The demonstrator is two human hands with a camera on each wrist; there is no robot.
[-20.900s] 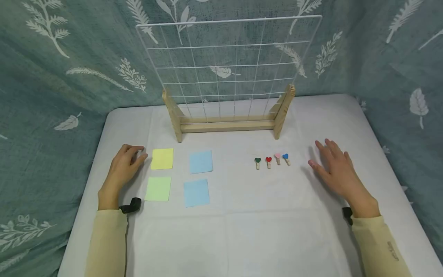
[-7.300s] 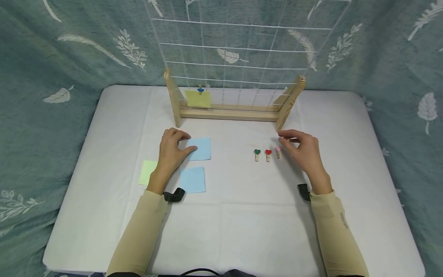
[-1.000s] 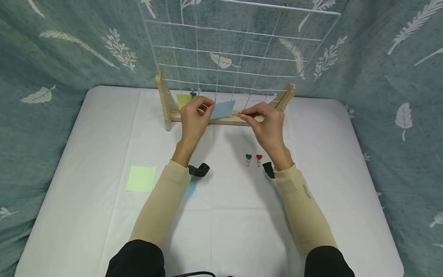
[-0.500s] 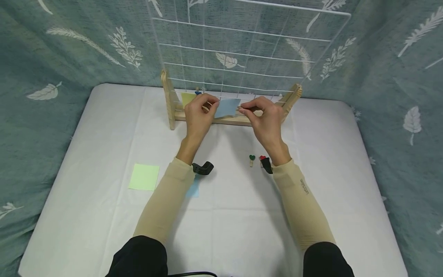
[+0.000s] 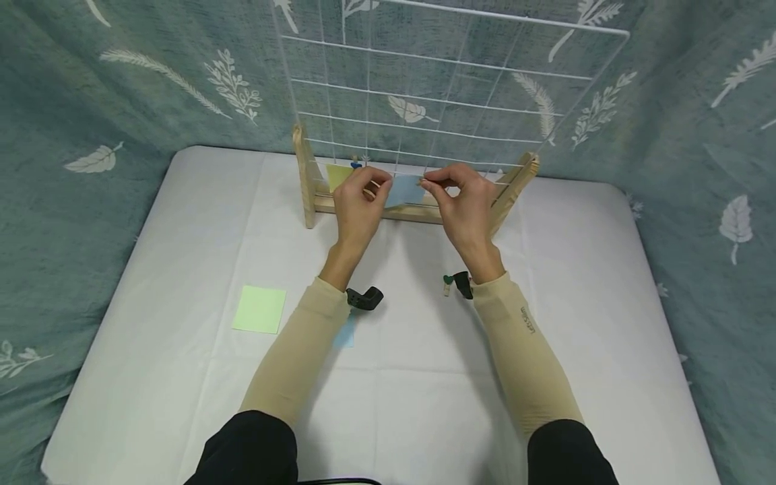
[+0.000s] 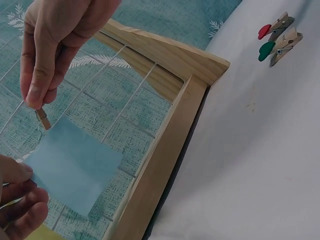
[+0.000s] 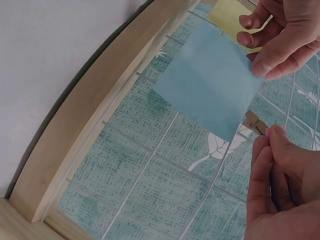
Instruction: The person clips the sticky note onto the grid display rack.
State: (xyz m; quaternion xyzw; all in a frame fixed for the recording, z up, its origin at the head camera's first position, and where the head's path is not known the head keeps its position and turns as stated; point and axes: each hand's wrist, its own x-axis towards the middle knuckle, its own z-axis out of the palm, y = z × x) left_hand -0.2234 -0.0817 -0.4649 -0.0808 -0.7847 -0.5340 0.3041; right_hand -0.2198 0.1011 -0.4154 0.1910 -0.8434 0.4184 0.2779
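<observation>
Here, blue note (image 5: pixel 405 191) between both hands (image 5: pixel 358 207) (image 5: pixel 465 205).

At upper centre of the head view, the grid (image 5: pixel 521 17) stops you reaching straight back; its right post (image 5: pixel 515 188) stands near your right hand (image 5: pixel 469 205). You can pass between your sleeves (image 5: pixel 297 357), lower centre.

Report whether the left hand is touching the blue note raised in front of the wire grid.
Touching. The right wrist view shows it: the left hand pinches the blue note at one corner, with no gap between them.
</observation>
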